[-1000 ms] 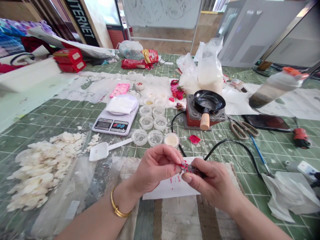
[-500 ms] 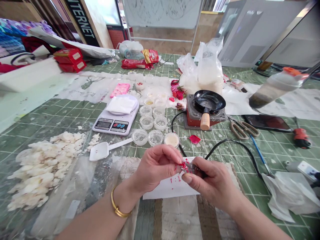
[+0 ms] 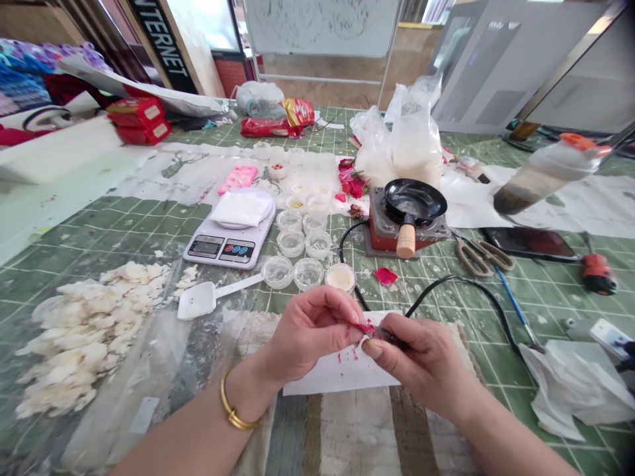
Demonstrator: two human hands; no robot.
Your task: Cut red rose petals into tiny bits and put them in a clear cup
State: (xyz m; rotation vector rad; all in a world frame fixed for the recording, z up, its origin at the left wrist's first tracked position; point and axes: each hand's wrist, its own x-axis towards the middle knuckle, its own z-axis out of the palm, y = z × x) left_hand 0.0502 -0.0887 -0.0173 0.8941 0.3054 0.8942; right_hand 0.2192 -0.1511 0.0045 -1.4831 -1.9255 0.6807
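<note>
Left hand (image 3: 315,330): fingers pinched on thin red shreds (image 3: 368,326), above flat white paper sheet (image 3: 322,378). Right hand (image 3: 429,363): fingers clamped on small dark-grey tool (image 3: 393,339), type unclear, left end at the shreds.

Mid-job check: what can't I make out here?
All in the head view:
Dark item: mostly covered by the right hand.
Whether the left hand grips the red bits: the hand itself hides it.
Part of the paper: behind both hands.
Scale readout: too small.
Whiteboard top: cut off by upper edge.
</note>
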